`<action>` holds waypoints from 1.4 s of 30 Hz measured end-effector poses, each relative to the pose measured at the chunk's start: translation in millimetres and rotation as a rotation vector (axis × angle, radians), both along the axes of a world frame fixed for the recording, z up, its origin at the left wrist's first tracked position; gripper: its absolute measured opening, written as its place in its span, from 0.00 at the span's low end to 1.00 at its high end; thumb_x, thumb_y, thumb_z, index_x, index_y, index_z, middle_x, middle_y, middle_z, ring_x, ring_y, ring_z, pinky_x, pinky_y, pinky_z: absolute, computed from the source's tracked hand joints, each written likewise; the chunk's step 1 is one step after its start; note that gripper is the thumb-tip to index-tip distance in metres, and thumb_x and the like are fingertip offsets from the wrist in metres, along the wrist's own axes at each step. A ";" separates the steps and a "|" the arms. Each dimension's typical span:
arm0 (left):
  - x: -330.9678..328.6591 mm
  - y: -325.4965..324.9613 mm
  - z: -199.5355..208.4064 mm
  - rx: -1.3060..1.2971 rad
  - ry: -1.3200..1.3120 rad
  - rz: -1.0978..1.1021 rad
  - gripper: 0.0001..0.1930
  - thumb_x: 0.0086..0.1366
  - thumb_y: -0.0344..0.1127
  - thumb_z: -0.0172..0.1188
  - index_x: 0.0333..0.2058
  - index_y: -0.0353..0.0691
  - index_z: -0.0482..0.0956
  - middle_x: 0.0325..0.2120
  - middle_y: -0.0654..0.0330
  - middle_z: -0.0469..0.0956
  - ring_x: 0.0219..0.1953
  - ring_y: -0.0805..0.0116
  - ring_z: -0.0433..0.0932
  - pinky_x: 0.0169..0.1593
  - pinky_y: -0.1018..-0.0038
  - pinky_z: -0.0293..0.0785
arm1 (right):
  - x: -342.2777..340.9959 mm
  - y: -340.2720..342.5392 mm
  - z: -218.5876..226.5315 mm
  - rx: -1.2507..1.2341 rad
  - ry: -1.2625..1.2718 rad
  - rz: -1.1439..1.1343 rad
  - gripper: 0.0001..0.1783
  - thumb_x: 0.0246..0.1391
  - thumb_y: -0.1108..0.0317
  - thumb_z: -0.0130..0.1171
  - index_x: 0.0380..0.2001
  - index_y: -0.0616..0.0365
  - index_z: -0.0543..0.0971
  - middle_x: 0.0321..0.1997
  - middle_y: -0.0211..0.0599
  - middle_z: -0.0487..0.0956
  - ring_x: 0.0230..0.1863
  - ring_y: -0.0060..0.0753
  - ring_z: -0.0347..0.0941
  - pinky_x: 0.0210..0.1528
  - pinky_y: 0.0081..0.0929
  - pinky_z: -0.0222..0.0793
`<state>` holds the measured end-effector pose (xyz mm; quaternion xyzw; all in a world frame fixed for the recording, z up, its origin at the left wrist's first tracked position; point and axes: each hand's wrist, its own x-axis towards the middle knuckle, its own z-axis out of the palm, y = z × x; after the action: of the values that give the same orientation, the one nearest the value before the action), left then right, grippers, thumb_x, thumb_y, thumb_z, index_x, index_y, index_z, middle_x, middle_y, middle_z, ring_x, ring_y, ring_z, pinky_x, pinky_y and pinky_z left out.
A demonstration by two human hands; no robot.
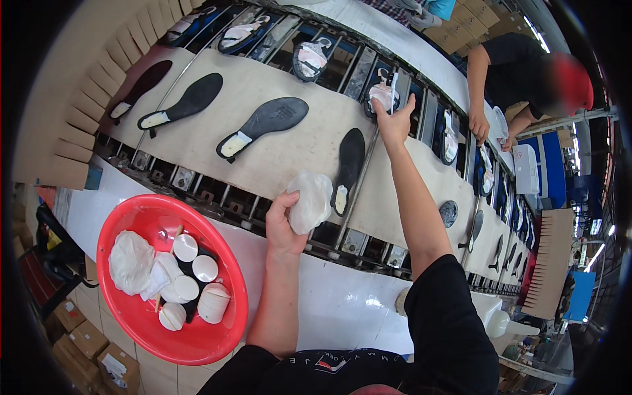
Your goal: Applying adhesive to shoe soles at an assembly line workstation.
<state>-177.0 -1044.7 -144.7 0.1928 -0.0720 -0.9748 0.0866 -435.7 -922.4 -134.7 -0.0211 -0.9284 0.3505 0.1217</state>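
My left hand (284, 227) grips a crumpled, translucent white plastic-looking pouch (311, 203), thumb on its near side, above the belt's near edge. What is inside it cannot be seen. My right hand (395, 125) reaches across to the far row, at a dark shoe with pinkish-white lining (380, 91). A thin white stick (394, 85) rises between its thumb and finger; its lower end is hidden by the hand. Between my hands a black shoe sole (349, 164) lies on the beige conveyor belt (289, 155), with a pale heel patch.
More black soles (271, 122) lie along the belt, with several shoes (311, 59) in the far row. At the near left, a red basin (220, 263) holds white-lidded pots (205, 268) and crumpled plastic (131, 262). A co-worker in a red cap (571, 82) works across the line.
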 end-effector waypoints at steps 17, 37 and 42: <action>-0.2 -5.5 -3.7 -0.067 -0.016 0.047 0.20 0.55 0.38 0.51 0.45 0.33 0.71 0.40 0.58 0.75 0.41 0.66 0.75 0.45 0.70 0.71 | -17.5 12.7 -9.5 -0.014 0.244 -0.159 0.49 0.44 0.49 0.59 0.61 0.62 0.48 0.36 0.52 0.75 0.38 0.51 0.73 0.43 0.37 0.66; -9.3 -15.9 -9.7 -0.782 0.056 0.303 0.12 0.56 0.28 0.53 0.38 0.29 0.73 0.38 0.52 0.75 0.38 0.62 0.77 0.37 0.73 0.74 | 335.1 146.5 139.6 -0.168 -0.043 0.523 0.12 0.46 0.63 0.57 0.33 0.57 0.78 0.27 0.42 0.77 0.30 0.38 0.73 0.34 0.31 0.67; 30.4 7.5 10.8 -0.980 0.103 0.180 0.11 0.58 0.28 0.52 0.39 0.31 0.72 0.37 0.55 0.74 0.38 0.66 0.74 0.37 0.75 0.72 | 404.5 207.6 136.8 -0.373 -0.231 0.307 0.13 0.48 0.63 0.56 0.36 0.57 0.78 0.29 0.41 0.77 0.32 0.34 0.73 0.36 0.29 0.67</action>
<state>-146.6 -1037.2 -134.0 0.0865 -0.5000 -0.8233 0.2544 -31.2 -714.8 2.2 0.0582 -0.8477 0.5253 -0.0457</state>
